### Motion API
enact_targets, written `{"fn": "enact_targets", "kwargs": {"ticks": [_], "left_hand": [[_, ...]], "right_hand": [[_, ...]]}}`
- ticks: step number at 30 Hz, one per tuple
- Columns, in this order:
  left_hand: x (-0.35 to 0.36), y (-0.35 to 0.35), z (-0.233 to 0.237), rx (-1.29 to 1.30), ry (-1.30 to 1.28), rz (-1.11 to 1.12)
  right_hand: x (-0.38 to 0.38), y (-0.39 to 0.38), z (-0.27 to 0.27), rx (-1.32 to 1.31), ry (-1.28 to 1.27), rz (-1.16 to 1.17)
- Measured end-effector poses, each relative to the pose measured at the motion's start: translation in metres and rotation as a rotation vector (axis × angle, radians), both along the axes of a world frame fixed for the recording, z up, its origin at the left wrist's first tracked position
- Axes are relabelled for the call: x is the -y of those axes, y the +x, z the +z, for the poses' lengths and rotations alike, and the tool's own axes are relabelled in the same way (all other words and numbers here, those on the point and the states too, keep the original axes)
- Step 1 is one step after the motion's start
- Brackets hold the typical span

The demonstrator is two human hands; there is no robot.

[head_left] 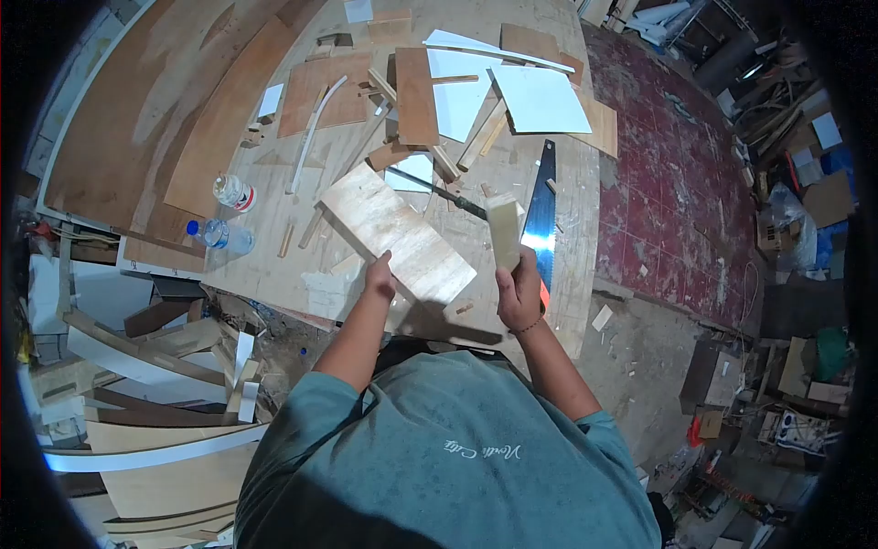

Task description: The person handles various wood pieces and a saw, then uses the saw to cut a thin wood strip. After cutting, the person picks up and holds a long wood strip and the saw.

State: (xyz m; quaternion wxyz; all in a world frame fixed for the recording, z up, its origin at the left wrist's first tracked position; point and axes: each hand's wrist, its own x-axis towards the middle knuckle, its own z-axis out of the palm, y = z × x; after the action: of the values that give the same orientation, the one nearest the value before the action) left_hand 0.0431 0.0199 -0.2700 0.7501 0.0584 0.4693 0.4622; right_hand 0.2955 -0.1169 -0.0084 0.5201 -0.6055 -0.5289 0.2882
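workbench (265,265) | handsaw (541,203) | bottles (223,235) | white panels (540,99) | wood offcuts (416,96)

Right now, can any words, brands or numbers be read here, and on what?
Shirt: pale script, upside down, second word perhaps "City"; the rest too blurred.
Bottle with red label: print too small to read.
Blue-capped bottle: no readable label.
Board in left hand, block in right hand, saw: no text.

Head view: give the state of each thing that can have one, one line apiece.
Left hand, shut on the wide board, held tilted.
Right hand, shut on the wood block, held upright.
Handsaw, lying flat on the workbench, unheld.
Blue-capped bottle, capped, lying on its side.
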Motion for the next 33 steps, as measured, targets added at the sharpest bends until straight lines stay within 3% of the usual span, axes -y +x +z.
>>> {"fn": "enact_targets", "kwargs": {"ticks": [1, 3, 4, 5, 7, 9, 10, 13, 17, 19, 21, 22, 23, 25, 29, 31, 33], "left_hand": [[0.007, 0.008, 0.032, 0.005, 0.001, 0.005], [0.024, 0.029, 0.106, -0.67, 0.014, 0.139], [0.038, 0.027, 0.124, -0.853, 0.266, 0.036], [0.051, 0.03, 0.155, -0.854, 0.263, 0.035], [0.074, 0.041, 0.209, -0.571, 0.446, -0.427], [0.077, 0.046, 0.209, -0.644, 0.933, -0.758], [0.081, 0.052, 0.226, -0.897, 1.019, -0.735], [0.075, 0.055, 0.244, -1.085, 0.961, -0.81], [0.071, 0.046, 0.251, -1.237, 1.091, -0.85], [0.072, 0.046, 0.255, -1.288, 1.083, -0.936], [0.073, 0.05, 0.257, -1.293, 1.1, -0.957], [0.073, 0.052, 0.258, -1.295, 1.11, -0.975], [0.074, 0.055, 0.259, -1.294, 1.121, -0.978], [0.075, 0.061, 0.265, -1.287, 1.003, -1.072], [0.073, 0.064, 0.259, -1.206, 1.079, -1.079], [0.069, 0.063, 0.265, -1.285, 1.011, -1.267], [0.072, 0.068, 0.269, -1.287, 1.036, -1.264]], "right_hand": [[-0.005, -0.007, 0.0, -0.072, 0.099, -0.057], [-0.012, -0.017, 0.005, -0.158, 0.099, -0.02], [-0.014, -0.023, 0.009, -0.188, 0.099, -0.044], [-0.016, -0.027, 0.01, -0.221, 0.098, -0.068], [-0.022, -0.033, 0.009, -0.291, 0.09, -0.061], [-0.027, -0.038, 0.012, -0.614, -0.084, -0.192], [-0.029, -0.041, 0.019, -0.859, -0.049, -0.179], [-0.027, -0.012, 0.003, -0.867, -0.154, -0.209], [-0.006, 0.038, 0.004, -0.756, 0.001, -0.304], [0.01, 0.051, 0.005, -0.696, -0.09, -0.265], [0.022, 0.054, 0.004, -0.806, 0.097, -0.307], [0.023, 0.057, 0.005, -0.76, 0.178, -0.436], [0.026, 0.062, 0.005, -0.761, 0.186, -0.442], [0.034, 0.074, 0.002, -0.514, 0.074, -0.427], [0.046, 0.088, -0.004, -0.531, 0.161, -0.539], [0.051, 0.106, -0.015, -0.541, 0.173, -0.601], [0.06, 0.114, -0.021, -0.644, 0.191, -0.702]]}}
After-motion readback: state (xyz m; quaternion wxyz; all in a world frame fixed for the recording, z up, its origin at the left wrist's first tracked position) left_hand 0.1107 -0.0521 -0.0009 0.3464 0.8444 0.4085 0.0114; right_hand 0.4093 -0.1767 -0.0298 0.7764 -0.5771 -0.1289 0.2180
